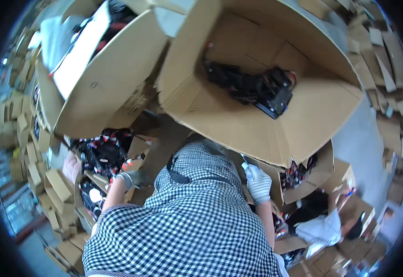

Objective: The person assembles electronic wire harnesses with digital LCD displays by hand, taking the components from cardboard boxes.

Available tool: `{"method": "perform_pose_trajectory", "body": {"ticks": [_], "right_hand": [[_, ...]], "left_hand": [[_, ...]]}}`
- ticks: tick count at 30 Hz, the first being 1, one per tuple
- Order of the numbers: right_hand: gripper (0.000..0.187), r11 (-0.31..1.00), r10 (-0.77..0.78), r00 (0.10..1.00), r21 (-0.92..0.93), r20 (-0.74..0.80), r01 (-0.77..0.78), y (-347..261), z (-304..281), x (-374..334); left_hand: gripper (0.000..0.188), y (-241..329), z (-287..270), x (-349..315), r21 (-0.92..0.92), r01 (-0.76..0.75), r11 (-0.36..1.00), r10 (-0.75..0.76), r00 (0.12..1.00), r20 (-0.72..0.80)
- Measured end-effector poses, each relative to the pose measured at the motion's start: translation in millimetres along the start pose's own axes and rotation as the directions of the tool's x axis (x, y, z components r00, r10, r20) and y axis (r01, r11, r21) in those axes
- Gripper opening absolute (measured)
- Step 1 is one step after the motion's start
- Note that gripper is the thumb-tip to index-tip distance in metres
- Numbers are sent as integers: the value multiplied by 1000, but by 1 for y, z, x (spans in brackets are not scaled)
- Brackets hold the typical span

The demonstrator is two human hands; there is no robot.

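My right hand [258, 183], in a white glove with grey stripes, is closed at the near edge of a large open carton [238, 134]. A slim blue and white object [244, 160] sticks out past its fingers; its kind is unclear. Inside the carton lies a bundle of black parts with cables [252, 85]. My left hand [134, 179], in a grey glove, is low at the left, blurred, its fingers hard to make out. Just beyond it is a small orange and black piece [132, 162]. Next to that hand stands a box of black cables with coloured connectors [104, 152].
An open carton [113, 78] with white sheeting leans at the upper left. At the right, a box of tangled cables [296, 175] stands near a person [321, 226] bending over cartons. Stacked cardboard boxes [58, 189] line the left, and more cardboard [381, 69] lies at the far right.
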State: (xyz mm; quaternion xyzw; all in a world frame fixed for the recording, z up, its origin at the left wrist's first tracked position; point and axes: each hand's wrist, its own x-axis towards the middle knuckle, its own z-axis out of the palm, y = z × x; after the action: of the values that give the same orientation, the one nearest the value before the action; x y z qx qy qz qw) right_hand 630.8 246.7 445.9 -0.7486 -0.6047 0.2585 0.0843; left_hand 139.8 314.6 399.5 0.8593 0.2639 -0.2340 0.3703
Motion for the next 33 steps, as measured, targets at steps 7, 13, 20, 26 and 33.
{"method": "perform_pose_trajectory", "body": {"ticks": [7, 13, 20, 26, 33], "right_hand": [[34, 989, 98, 985, 120, -141, -81, 11, 7, -6], [17, 943, 263, 955, 244, -138, -225, 5, -1, 11], [15, 859, 464, 846, 366, -262, -357, 19, 31, 36], [13, 785, 598, 799, 247, -65, -567, 15, 39, 63], [29, 734, 671, 729, 258, -132, -629, 14, 58, 50]], "left_hand": [[24, 98, -191, 160, 77, 71, 995, -74, 997, 39], [23, 19, -223, 322, -862, -26, 506, -323, 921, -217], [26, -107, -248, 468, 299, 464, 834, -284, 825, -489], [33, -192, -329, 512, 784, 163, 599, 160, 935, -317], [49, -184, -327, 569, 921, 254, 294, -498, 864, -79]]}}
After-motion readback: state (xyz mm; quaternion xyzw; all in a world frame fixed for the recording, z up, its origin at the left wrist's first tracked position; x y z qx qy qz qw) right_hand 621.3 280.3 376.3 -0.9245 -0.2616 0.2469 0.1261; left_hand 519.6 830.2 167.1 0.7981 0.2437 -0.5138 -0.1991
